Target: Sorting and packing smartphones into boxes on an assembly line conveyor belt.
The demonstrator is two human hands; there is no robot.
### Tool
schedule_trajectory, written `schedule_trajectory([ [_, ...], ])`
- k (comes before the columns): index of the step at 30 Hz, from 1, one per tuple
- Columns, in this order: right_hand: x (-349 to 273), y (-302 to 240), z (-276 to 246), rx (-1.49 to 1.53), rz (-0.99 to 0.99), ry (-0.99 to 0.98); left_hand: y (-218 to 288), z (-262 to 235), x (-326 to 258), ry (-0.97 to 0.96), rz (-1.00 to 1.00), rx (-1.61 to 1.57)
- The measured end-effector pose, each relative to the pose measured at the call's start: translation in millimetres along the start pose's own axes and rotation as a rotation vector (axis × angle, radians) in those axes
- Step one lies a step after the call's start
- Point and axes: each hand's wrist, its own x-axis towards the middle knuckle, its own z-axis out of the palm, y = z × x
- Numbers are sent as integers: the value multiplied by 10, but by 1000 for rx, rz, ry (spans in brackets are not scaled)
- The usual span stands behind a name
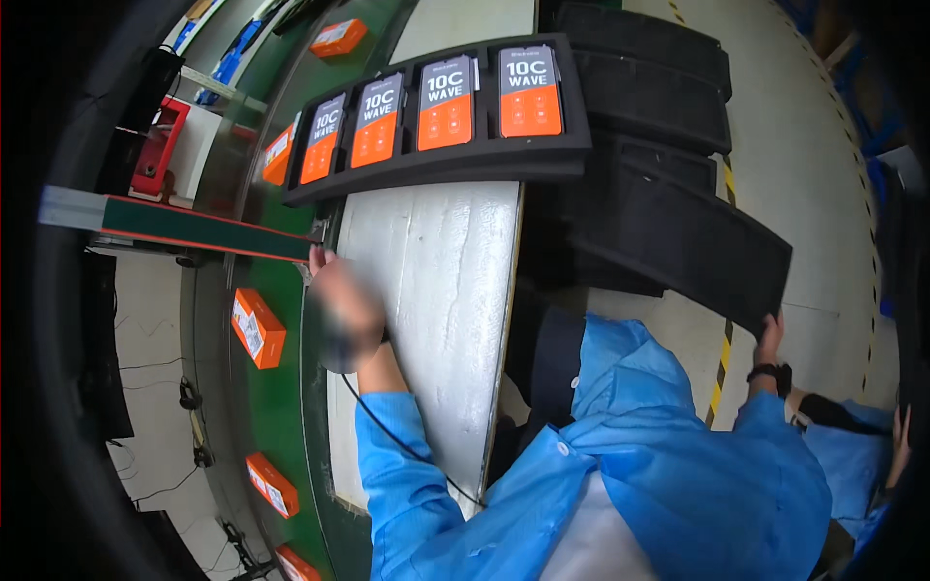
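Observation:
My right hand (771,341) grips the near corner of a black foam tray (702,242), tilted beside a pile of similar black trays on the right. My left hand (347,308) is over the edge of the pale work surface, its fingertips by the end of a dark green bar with red edging (208,229). A blur covers most of this hand, so its grip cannot be made out. Beyond it, another black foam tray (436,167) holds several flat orange-and-grey boxes (446,111), upright in separate slots.
Small orange boxes (260,329) lie spaced out along a green conveyor belt (262,407) on the left. The bar crosses above the belt. Dark trays (644,48) are piled at the far right. A black cable runs from my left wrist. Another person's arm (843,416) shows at the right.

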Motion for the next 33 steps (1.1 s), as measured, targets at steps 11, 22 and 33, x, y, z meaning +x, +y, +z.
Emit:
schedule_trajectory([
  [11, 168, -1459, 3153, -237, -502, -438, -209, 607, 1053, 53, 71, -255],
  [22, -599, -2843, 5112, 249, 445, -1036, -252, 666, 1448, 536, 25, 18],
  [33, -579, -3152, 4798, -97, 230, -916, 311, 228, -228, 481, 42, 176],
])
